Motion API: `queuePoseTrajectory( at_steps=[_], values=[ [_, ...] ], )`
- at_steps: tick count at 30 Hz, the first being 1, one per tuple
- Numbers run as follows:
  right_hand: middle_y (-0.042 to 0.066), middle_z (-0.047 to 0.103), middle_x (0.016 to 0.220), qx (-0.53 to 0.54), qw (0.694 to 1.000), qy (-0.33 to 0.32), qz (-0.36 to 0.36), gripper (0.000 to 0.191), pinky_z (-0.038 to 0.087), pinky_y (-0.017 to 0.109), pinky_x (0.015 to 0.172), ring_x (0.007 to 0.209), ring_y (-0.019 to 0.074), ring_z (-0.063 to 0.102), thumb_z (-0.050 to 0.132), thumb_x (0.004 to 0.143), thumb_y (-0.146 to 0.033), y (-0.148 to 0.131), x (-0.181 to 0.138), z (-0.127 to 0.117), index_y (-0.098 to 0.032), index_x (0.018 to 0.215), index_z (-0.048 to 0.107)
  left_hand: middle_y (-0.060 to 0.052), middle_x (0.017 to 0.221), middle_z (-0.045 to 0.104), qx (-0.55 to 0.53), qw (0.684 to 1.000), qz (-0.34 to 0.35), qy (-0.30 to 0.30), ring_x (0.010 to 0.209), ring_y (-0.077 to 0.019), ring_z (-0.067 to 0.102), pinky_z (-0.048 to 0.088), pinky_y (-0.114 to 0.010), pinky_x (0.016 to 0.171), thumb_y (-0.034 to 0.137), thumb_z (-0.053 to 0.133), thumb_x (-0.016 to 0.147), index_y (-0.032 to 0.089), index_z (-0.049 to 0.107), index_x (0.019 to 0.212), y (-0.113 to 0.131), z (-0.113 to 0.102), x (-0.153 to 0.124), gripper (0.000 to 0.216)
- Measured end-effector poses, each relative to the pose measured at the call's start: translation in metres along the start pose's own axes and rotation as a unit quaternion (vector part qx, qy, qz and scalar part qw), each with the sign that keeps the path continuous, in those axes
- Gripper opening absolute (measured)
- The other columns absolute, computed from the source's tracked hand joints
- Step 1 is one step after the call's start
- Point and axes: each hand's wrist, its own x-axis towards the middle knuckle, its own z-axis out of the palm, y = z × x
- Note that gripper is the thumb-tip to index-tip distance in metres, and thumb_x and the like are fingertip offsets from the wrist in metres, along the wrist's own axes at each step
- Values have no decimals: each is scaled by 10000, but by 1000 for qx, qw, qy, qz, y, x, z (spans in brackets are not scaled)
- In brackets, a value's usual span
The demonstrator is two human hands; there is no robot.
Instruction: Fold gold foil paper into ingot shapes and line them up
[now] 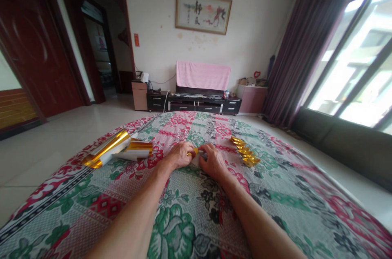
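My left hand (pixel 180 155) and my right hand (pixel 212 161) meet at the middle of a flower-patterned cloth (pixel 190 210). Both are closed in a pinch on one small piece of gold foil paper (pixel 196 151) held between them just above the cloth. Most of the piece is hidden by my fingers. A stack of gold foil sheets (pixel 118 149), gold on one side and white on the other, lies to the left of my left hand. A row of several folded gold paper pieces (pixel 245 152) lies to the right of my right hand.
The cloth covers a wide surface with tiled floor (pixel 61 132) on the left. A low dark cabinet (pixel 196 103) with a pink cloth on it stands at the far wall. Windows with a dark curtain (pixel 303 47) are on the right, dark red doors (pixel 30 47) on the left.
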Motion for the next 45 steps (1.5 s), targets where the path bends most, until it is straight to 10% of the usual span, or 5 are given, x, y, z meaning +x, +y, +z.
queuePoseTrajectory(
  at_steps=[23, 38, 45],
  values=[
    [42, 598, 989, 50, 981, -174, -71, 284, 422, 302, 852, 927, 170, 548, 624, 659, -147, 5, 1, -23, -193, 939, 640, -28, 905, 676, -64, 997, 1, 46, 867, -129, 601, 455, -215, 833, 121, 529, 693, 194, 719, 750, -9, 9, -6, 211],
    [52, 596, 947, 51, 988, -125, -73, 160, 420, 328, 844, 894, 167, 548, 522, 811, -213, -1, -4, -19, -213, 908, 650, -17, 860, 669, -72, 996, 12, 51, 846, -133, 595, 449, -226, 828, 120, 533, 682, 198, 715, 738, -14, 14, -5, 205],
    [41, 556, 1061, 69, 976, -202, -50, 386, 420, 349, 876, 979, 190, 528, 672, 674, -316, 7, 0, -26, -258, 1051, 612, -13, 896, 663, -84, 996, 4, 37, 851, -133, 595, 451, -222, 825, 114, 531, 666, 199, 716, 755, -12, 10, -5, 223]
  ],
)
